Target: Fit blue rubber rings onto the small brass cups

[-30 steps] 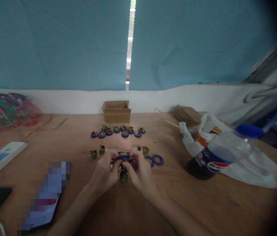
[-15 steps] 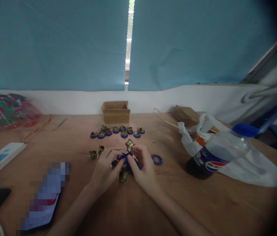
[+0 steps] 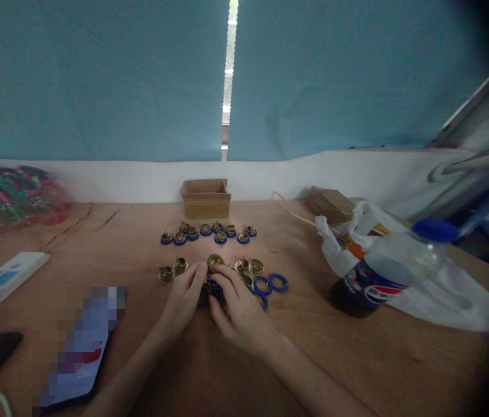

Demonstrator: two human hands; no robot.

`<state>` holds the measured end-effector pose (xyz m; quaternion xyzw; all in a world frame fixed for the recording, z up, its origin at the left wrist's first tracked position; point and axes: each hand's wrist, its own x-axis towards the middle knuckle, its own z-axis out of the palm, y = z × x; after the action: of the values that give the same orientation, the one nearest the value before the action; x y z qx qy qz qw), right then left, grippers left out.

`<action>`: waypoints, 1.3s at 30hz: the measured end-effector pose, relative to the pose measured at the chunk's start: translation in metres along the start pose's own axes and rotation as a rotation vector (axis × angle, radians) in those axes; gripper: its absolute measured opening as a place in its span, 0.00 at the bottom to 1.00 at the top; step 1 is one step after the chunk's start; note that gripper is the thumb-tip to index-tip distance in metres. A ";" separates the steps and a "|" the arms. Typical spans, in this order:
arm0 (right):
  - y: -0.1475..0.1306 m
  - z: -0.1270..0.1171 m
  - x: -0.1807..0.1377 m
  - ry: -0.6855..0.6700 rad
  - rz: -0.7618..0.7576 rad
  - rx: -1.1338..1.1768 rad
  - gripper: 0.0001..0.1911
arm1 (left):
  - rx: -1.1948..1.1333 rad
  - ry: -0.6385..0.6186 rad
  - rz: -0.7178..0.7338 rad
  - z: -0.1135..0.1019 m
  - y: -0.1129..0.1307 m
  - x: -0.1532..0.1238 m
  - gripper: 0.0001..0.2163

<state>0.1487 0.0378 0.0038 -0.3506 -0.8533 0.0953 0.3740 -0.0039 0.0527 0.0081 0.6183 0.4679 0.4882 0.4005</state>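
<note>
My left hand [image 3: 187, 294] and my right hand [image 3: 242, 310] meet at the middle of the table. Between their fingertips a round brass-coloured metal fitting [image 3: 215, 262] tilts its face upward. The left fingers are pressed together against its near edge. My right fingers curl over that edge, with the thumb lower down. Beneath them are dark blue parts, mostly covered. Brass fittings lie on both sides, one [image 3: 166, 274] near my left hand and another [image 3: 256, 266] beyond my right. Several blue rings [image 3: 279, 282] rest right of my right hand.
Farther back, several brass fittings sit in blue rings [image 3: 205, 230] before an open cardboard box [image 3: 206, 207]. A cola bottle [image 3: 378, 278] and white plastic bag [image 3: 448, 301] stand right. At left are a phone [image 3: 81, 353], a power strip [image 3: 7, 278] and a clear bag [image 3: 14, 197].
The blue ring held between my hands has gone from the fingertips, and a brass fitting is there now. My hands shifted slightly left, uncovering fittings and blue rings on the right.
</note>
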 end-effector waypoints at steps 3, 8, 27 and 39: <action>0.000 -0.002 0.000 -0.036 -0.037 -0.031 0.20 | -0.095 -0.005 -0.026 0.002 -0.005 0.003 0.14; 0.000 -0.008 0.002 0.020 -0.038 -0.051 0.20 | -0.180 0.043 -0.047 0.003 -0.006 0.004 0.13; 0.008 -0.007 0.004 -0.004 0.155 -0.082 0.02 | -0.039 -0.017 0.037 0.002 0.002 -0.001 0.10; 0.004 -0.009 0.004 -0.020 0.172 0.015 0.10 | 0.012 -0.032 0.064 0.003 0.002 -0.002 0.09</action>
<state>0.1557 0.0426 0.0108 -0.4188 -0.8230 0.1372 0.3584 -0.0008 0.0500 0.0086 0.6430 0.4442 0.4883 0.3883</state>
